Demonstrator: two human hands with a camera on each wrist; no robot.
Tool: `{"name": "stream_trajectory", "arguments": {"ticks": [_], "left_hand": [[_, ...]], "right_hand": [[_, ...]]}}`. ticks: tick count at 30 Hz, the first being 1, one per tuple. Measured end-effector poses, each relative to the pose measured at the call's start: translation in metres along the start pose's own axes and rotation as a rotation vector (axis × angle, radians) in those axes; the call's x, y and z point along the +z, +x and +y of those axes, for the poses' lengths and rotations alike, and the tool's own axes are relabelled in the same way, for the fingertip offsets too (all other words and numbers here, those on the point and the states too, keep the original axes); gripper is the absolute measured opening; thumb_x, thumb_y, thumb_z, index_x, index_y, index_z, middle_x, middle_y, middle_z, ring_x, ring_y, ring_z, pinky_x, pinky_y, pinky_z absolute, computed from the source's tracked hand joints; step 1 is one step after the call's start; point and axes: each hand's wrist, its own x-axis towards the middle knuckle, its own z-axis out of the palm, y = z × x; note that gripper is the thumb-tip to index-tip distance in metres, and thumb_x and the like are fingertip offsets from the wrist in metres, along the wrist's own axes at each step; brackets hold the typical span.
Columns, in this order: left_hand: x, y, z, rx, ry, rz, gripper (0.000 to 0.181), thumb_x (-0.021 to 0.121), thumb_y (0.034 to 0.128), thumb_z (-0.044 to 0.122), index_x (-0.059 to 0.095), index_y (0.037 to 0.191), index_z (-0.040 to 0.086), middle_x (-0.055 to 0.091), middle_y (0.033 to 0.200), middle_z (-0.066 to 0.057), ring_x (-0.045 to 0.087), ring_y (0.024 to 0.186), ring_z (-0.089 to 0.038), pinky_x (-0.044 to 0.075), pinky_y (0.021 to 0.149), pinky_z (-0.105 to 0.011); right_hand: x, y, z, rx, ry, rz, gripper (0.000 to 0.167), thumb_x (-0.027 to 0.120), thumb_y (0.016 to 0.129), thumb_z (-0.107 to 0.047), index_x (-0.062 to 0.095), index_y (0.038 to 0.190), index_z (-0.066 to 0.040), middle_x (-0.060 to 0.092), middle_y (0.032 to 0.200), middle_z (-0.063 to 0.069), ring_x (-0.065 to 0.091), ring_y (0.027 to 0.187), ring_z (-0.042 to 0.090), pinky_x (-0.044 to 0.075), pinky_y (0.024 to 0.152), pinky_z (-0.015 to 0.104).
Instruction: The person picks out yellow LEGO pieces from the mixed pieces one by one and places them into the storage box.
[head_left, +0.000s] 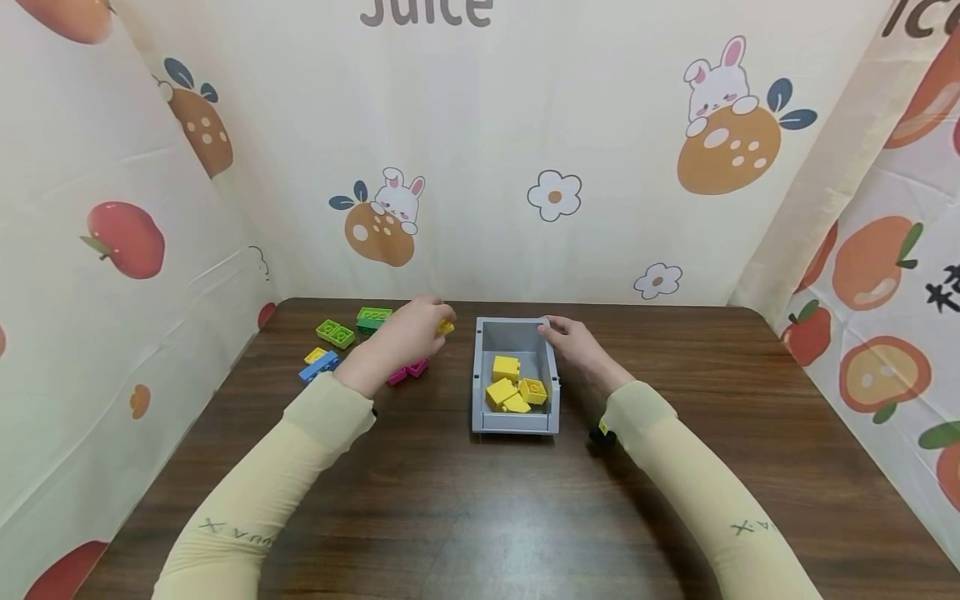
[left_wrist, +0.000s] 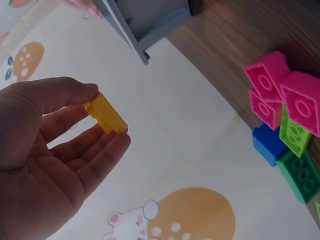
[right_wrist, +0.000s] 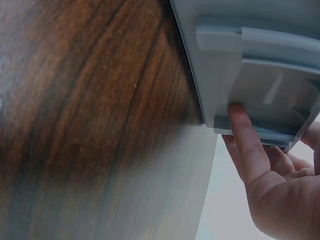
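My left hand (head_left: 408,333) is raised over the table's far left part and pinches a small yellow toy brick (left_wrist: 109,115) between thumb and fingertips. To its right stands a grey plastic bin (head_left: 477,379), with several yellow toy bricks (head_left: 506,367) lying loose in its near half. My right hand (head_left: 579,343) grips the bin's far right corner. In the right wrist view, one digit lies against the outside of the bin wall (right_wrist: 220,85), while the other fingers go round its end and are partly hidden.
Left of the bin lie lime bricks (head_left: 335,334), a green brick (head_left: 369,326), blue bricks (head_left: 321,365), a yellow brick (head_left: 315,356) and pink bricks (left_wrist: 302,102). The left forearm hides part of this group. A printed curtain (head_left: 480,242) hangs behind the brown table (head_left: 420,500).
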Motion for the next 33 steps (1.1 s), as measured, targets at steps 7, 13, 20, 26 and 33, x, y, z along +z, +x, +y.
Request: {"name": "stream_trajectory", "arguments": {"ticks": [7, 13, 20, 26, 33], "left_hand": [[0.004, 0.006, 0.014, 0.059, 0.018, 0.001, 0.026, 0.068, 0.0848, 0.012, 0.067, 0.11, 0.008, 0.06, 0.105, -0.01, 0.058, 0.092, -0.022, 0.053, 0.086, -0.034], [0.009, 0.011, 0.028, 0.121, 0.053, -0.004, 0.026, 0.067, 0.085, 0.012, 0.067, 0.111, 0.008, 0.06, 0.104, -0.009, 0.057, 0.092, -0.02, 0.053, 0.083, -0.031], [0.015, 0.016, 0.044, 0.164, 0.079, -0.038, 0.026, 0.066, 0.085, 0.01, 0.067, 0.111, 0.008, 0.06, 0.107, -0.007, 0.056, 0.097, -0.019, 0.052, 0.085, -0.029], [0.021, 0.019, 0.052, 0.178, 0.075, -0.071, 0.028, 0.068, 0.0853, 0.012, 0.066, 0.113, 0.01, 0.059, 0.108, -0.007, 0.055, 0.098, -0.018, 0.052, 0.087, -0.027], [0.033, 0.025, 0.059, 0.21, 0.048, -0.105, 0.03, 0.068, 0.0849, 0.012, 0.066, 0.115, 0.01, 0.06, 0.11, -0.007, 0.055, 0.101, -0.019, 0.051, 0.09, -0.029]], "right_hand": [[0.0, 0.0, 0.001, -0.006, 0.003, 0.0, 0.06, 0.046, 0.098, -0.04, 0.029, 0.148, -0.011, 0.037, 0.148, 0.014, 0.04, 0.131, 0.031, 0.044, 0.098, 0.049], [0.0, 0.0, 0.001, -0.005, 0.013, -0.006, 0.06, 0.045, 0.098, -0.039, 0.029, 0.148, -0.011, 0.037, 0.147, 0.014, 0.042, 0.13, 0.031, 0.046, 0.096, 0.048], [-0.001, -0.003, -0.002, 0.008, 0.005, -0.008, 0.062, 0.046, 0.097, -0.043, 0.028, 0.148, -0.011, 0.037, 0.148, 0.014, 0.041, 0.13, 0.03, 0.045, 0.097, 0.048], [-0.001, -0.004, -0.003, 0.008, -0.002, -0.014, 0.062, 0.046, 0.098, -0.042, 0.028, 0.148, -0.01, 0.037, 0.148, 0.014, 0.042, 0.13, 0.031, 0.045, 0.098, 0.048], [-0.001, -0.005, -0.005, 0.016, 0.01, -0.018, 0.06, 0.045, 0.098, -0.04, 0.028, 0.148, -0.012, 0.036, 0.148, 0.013, 0.041, 0.13, 0.031, 0.046, 0.095, 0.048]]}}
